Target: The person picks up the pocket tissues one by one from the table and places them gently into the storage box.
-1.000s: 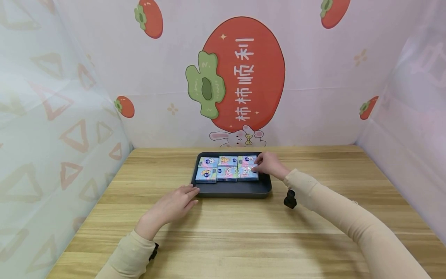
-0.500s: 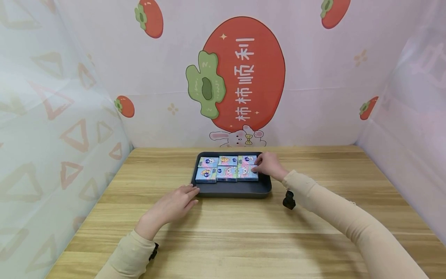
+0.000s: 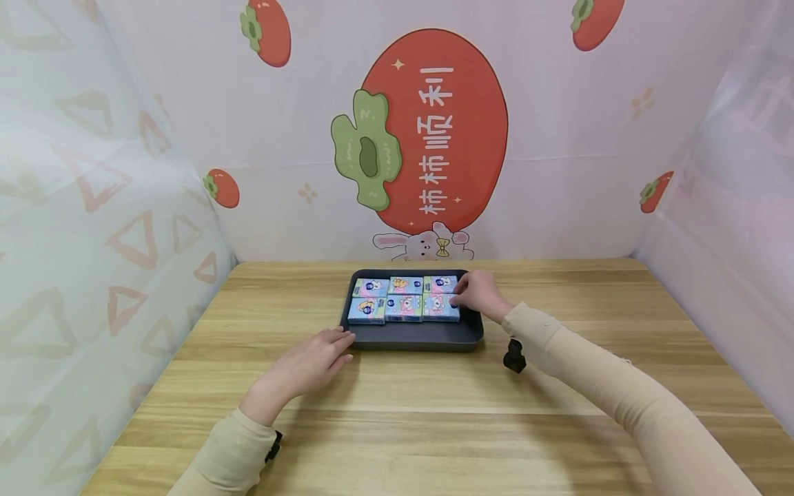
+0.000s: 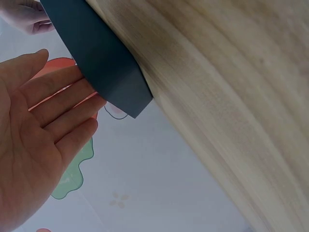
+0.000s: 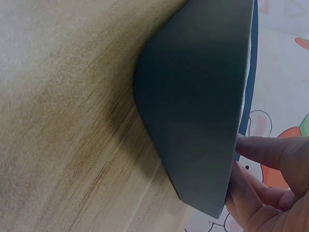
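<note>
Several small blue-and-pink tissue packs with cartoon prints lie flat in two rows inside a dark grey tray (image 3: 422, 335). My left hand (image 3: 310, 362) touches the tray's front left corner with straight fingers; in the left wrist view its palm and extended fingers (image 4: 65, 99) show against the tray wall. At the right end of the rows, my right hand (image 3: 482, 295) touches the back right pack (image 3: 439, 283) and the front right pack (image 3: 439, 308) with fingertips and thumb apart. The tray wall (image 5: 198, 96) hides those fingertips in the right wrist view.
The tray stands near the back of a wooden table (image 3: 422, 427). Behind it hangs a white backdrop (image 3: 558, 193) with persimmon prints, and printed sheets enclose both sides. A strip of bare tray floor runs along the front, before the packs.
My right thumb and fingers shift very slightly at the right ends of the packs. The left hand, tray and packs stay practically where they were.
</note>
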Demonstrator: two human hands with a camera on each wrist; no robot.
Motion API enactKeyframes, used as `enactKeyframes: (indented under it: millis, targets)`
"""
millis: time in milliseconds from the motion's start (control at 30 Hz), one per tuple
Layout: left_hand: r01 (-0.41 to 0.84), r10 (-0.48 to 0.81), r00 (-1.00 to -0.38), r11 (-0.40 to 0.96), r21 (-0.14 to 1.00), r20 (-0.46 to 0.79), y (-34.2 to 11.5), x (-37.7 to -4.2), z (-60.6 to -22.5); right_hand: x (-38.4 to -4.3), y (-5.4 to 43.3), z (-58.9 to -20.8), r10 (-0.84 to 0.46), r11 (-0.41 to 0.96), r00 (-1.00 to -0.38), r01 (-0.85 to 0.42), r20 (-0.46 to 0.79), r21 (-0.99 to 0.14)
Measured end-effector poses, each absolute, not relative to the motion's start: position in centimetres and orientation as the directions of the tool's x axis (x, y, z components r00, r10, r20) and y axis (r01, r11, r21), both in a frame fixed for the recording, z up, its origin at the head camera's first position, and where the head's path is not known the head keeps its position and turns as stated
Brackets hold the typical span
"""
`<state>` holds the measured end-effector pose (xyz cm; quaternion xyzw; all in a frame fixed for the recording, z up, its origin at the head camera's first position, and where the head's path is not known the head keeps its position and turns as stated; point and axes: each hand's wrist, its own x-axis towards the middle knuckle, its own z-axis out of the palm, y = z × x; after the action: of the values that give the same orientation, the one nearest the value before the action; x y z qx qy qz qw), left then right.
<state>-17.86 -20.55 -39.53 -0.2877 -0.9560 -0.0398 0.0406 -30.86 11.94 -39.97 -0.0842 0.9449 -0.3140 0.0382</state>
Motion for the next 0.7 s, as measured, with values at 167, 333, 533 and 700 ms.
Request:
enactKeyframes:
  millis: [167, 333, 533, 700]
  targets:
    - [0.552, 0.546, -0.833, 0.832, 0.053, 0.095, -20.5, -17.84, -39.53, -30.81, 11.87, -40.02, -0.174, 0.786, -0.985, -0.132, -0.012, -0.604]
    - [0.556, 0.55, -0.83, 0.829, 0.056, 0.094, -20.5, -17.86, -39.48, -30.81, 11.84, -39.98, -0.169, 0.778, -0.986, -0.136, 0.005, -0.613]
    - [0.553, 0.547, -0.832, 0.831, 0.057, 0.091, -20.54, -17.78, -39.37, -30.74, 11.87, -39.77, -0.164, 0.77, -0.986, -0.136, 0.012, -0.624]
    - [0.548, 0.542, -0.835, 0.834, 0.059, 0.09, -20.59, -17.76, -39.42, -30.69, 12.17, -39.72, -0.158, 0.741, -0.988, -0.117, -0.001, -0.661]
